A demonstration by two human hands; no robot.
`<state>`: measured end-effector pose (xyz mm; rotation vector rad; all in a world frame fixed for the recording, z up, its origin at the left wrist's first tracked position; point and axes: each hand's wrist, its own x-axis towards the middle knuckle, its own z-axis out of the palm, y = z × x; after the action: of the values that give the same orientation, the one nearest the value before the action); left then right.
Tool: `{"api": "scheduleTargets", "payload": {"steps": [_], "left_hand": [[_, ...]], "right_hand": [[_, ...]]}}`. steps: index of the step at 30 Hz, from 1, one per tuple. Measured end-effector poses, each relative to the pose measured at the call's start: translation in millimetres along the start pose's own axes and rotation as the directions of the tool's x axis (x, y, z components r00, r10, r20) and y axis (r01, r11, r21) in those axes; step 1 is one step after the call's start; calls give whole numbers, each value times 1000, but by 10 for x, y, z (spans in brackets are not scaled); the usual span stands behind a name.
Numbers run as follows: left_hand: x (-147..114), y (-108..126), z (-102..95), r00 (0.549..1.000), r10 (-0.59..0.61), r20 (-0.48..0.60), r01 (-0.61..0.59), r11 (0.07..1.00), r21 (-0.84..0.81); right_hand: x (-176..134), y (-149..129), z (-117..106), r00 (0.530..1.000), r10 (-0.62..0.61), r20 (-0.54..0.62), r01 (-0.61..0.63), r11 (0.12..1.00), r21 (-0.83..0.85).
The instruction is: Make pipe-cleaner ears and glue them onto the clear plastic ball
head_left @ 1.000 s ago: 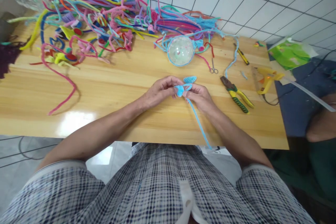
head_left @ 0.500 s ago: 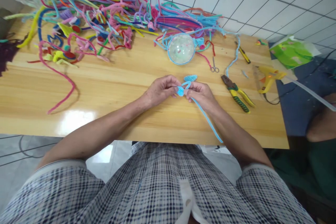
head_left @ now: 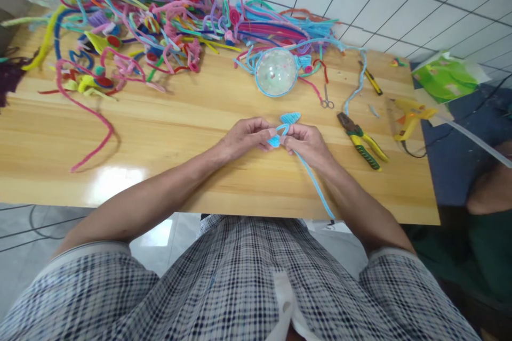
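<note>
A blue pipe cleaner [head_left: 314, 181], partly wound into a small flat piece, is held between both hands above the table. My left hand [head_left: 250, 136] pinches the wound part, its thumb lying across the top. My right hand [head_left: 306, 144] is closed on the same pipe cleaner, close to the loop that rises between the hands. From under the right palm its loose end runs down toward the table's front edge. Just beyond the fingers lies a finished-looking blue coiled leaf shape [head_left: 290, 118]. The fingertips hide part of the winding.
Behind the hands is a clear ball [head_left: 276, 72] rimmed in blue. Small scissors [head_left: 327, 100], pliers [head_left: 360, 141], a cutter knife [head_left: 373, 81] and a yellow glue gun [head_left: 412, 116] lie to the right. Tangled pipe cleaners [head_left: 176, 26] fill the back left. A person's arm [head_left: 490, 186] shows far right.
My left thumb has shifted over the wound piece, covering more of its upper part. The pipe cleaner's loose end has swung slightly left. My right hand has hardly moved.
</note>
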<state>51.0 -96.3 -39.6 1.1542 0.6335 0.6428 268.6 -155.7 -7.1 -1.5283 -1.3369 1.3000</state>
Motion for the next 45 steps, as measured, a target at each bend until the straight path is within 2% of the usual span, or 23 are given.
{"api": "scheduleTargets", "payload": {"steps": [3,6,11,16,22,29,39,45], "left_hand": [[1,-22,-13,999,-41,18,40,999,20],[0,-39,-16,999,-39,11,39,999,22],[-23,-5,5,997,-28,66,25,999,43],[-31,46,18,999,15,45,-18,997,80],[-16,35,10,999,10,33,-12,998,68],[-29,85,56,999,11,49,-17,992,127],[-41,70,106,999,-13,-32,18,989,147],[-55,97,102,997,-64,-49,71,987,144]], "right_hand": [[-4,14,-31,1000,-3,29,4,999,-32],[-4,11,-85,998,-18,63,23,997,-70],[10,2,-126,997,-15,78,20,997,-75],[-8,-21,-65,998,-37,43,41,996,-79],[-32,-9,-16,997,-68,-32,63,988,-139],[-40,10,-3,996,-75,-45,69,991,-114],[-46,27,32,996,-56,-71,53,998,-46],[-24,62,5,999,-30,17,29,1000,8]]}}
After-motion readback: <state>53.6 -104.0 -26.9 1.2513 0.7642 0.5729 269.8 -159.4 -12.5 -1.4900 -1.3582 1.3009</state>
